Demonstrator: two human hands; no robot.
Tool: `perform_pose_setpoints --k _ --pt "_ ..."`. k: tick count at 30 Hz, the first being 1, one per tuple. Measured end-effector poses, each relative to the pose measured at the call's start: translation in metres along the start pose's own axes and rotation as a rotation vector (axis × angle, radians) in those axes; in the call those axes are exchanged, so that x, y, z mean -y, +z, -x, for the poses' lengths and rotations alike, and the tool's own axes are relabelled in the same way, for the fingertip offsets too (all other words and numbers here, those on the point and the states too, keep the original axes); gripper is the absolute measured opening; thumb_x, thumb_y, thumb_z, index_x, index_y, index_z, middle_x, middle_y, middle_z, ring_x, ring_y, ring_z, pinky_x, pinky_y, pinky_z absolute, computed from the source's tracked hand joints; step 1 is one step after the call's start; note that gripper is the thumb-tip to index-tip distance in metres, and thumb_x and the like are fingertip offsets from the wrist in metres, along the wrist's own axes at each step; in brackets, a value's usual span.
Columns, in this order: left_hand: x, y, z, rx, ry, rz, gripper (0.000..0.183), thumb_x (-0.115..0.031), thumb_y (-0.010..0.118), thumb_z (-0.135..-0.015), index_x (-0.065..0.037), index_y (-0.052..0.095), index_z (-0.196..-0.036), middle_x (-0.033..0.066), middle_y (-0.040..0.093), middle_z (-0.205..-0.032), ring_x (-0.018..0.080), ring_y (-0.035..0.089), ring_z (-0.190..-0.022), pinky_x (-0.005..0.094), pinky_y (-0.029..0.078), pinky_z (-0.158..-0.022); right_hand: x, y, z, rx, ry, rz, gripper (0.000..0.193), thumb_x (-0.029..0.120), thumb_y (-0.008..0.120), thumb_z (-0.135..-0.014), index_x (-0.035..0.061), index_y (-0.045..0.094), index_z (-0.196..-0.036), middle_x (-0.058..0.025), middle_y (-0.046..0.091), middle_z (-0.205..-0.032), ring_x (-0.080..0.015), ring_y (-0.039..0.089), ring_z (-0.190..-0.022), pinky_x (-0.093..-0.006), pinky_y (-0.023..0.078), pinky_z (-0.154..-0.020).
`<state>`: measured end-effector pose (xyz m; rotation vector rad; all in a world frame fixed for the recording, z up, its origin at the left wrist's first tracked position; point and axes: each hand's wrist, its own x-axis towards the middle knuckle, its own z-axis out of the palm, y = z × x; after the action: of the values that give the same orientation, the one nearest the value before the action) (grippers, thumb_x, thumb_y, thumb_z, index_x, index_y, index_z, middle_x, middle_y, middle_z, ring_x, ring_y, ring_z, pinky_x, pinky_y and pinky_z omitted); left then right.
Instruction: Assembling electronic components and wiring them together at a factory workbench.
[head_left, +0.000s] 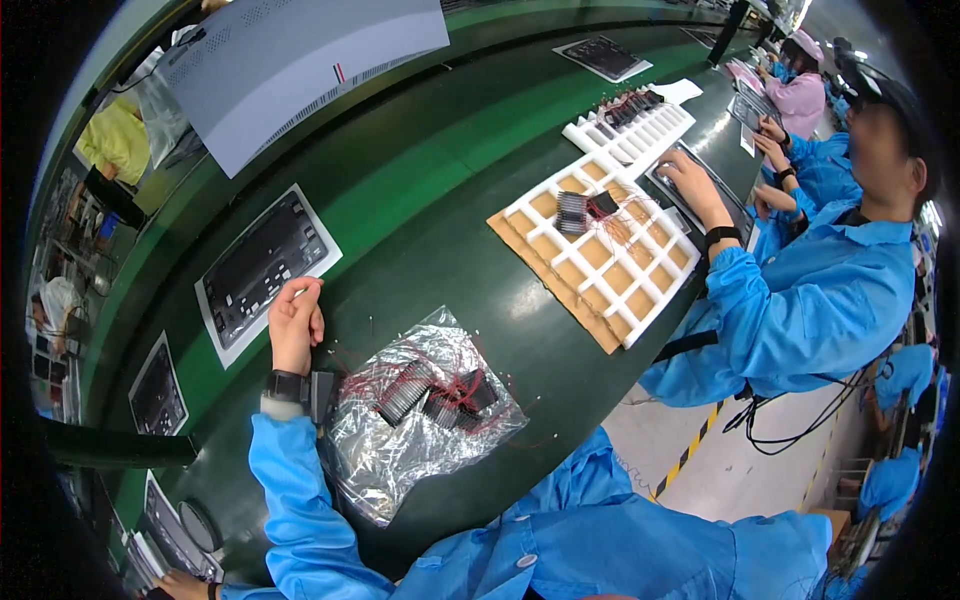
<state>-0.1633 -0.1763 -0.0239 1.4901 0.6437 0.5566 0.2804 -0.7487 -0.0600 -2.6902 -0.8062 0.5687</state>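
Note:
My left hand [295, 322] is raised over the green bench with its fingers curled and the fingertips pinched together. What they hold, if anything, is too small to make out. It is nearest a white-edged sheet with a dark printed picture [268, 268], overlapping that sheet's near edge in the view. Below and right of my hand lies a crumpled silver bag [385, 470]. On the bag rest bundles of small black strip-like parts [405, 393] with tangled thin red wires. A dark block [322, 397] stands beside my wrist. My right hand does not show.
At right, a white gridded tray [625, 300] on brown cardboard [545, 285] holds more black wired parts [572, 213]. Behind it is a slotted white rack [640, 135]. A co-worker's hand [695, 185] reaches beside the tray. A grey panel [310, 70] stands at the back.

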Motion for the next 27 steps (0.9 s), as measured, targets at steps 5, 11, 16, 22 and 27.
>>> perform_pose_setpoints --k 5,11,16,22,27 --pt "-0.004 0.004 -0.001 0.0 -0.012 0.008 0.017 -0.02 0.06 -0.096 -0.004 0.06 -0.101 -0.0044 0.047 -0.053 0.0041 0.041 -0.04 0.0199 0.025 -0.036 0.059 -0.056 -0.061 -0.214 -0.142 0.119 0.044 0.033 0.047 -0.095 0.0052 0.054 -0.129 -0.0232 0.053 -0.131 -0.0383 0.047 -0.123 -0.0405 0.037 -0.105" --pt "-0.005 -0.009 0.01 -0.025 -0.047 0.068 0.016 -0.021 0.062 -0.095 -0.006 0.06 -0.103 -0.0051 0.048 -0.055 0.0035 0.04 -0.042 0.0203 0.026 -0.037 0.127 -0.061 -0.089 -0.387 -0.289 0.13 0.042 0.028 0.048 -0.094 0.0026 0.056 -0.127 -0.0231 0.053 -0.132 -0.0395 0.048 -0.124 -0.0411 0.038 -0.104" --pt "-0.002 0.012 -0.004 0.054 -0.025 0.122 0.016 -0.019 0.063 -0.095 -0.006 0.06 -0.102 -0.0041 0.049 -0.057 0.0037 0.042 -0.043 0.0203 0.029 -0.038 0.038 -0.09 -0.114 -0.386 -0.483 0.947 0.033 0.018 0.054 -0.089 0.0042 0.061 -0.118 -0.0199 0.059 -0.125 -0.0367 0.051 -0.121 -0.0411 0.04 -0.105" --pt "-0.007 0.001 0.01 0.031 -0.01 0.036 0.016 -0.019 0.059 -0.096 -0.005 0.06 -0.104 -0.0036 0.047 -0.055 0.005 0.041 -0.041 0.0212 0.026 -0.037 0.05 -0.077 -0.148 -0.517 -0.295 0.883 0.039 0.043 0.057 -0.082 0.0063 0.068 -0.085 -0.016 0.068 -0.086 -0.0333 0.065 -0.083 -0.0462 0.051 -0.074" --pt "-0.006 -0.003 0.009 -0.035 -0.077 0.057 0.018 -0.02 0.061 -0.096 -0.005 0.06 -0.107 -0.0055 0.046 -0.057 0.0036 0.039 -0.043 0.0198 0.026 -0.037 0.053 -0.038 -0.218 -0.615 0.072 1.551 0.028 0.032 0.053 -0.089 0.0141 0.072 -0.096 -0.0098 0.069 -0.105 -0.0329 0.067 -0.092 -0.0503 0.052 -0.067"
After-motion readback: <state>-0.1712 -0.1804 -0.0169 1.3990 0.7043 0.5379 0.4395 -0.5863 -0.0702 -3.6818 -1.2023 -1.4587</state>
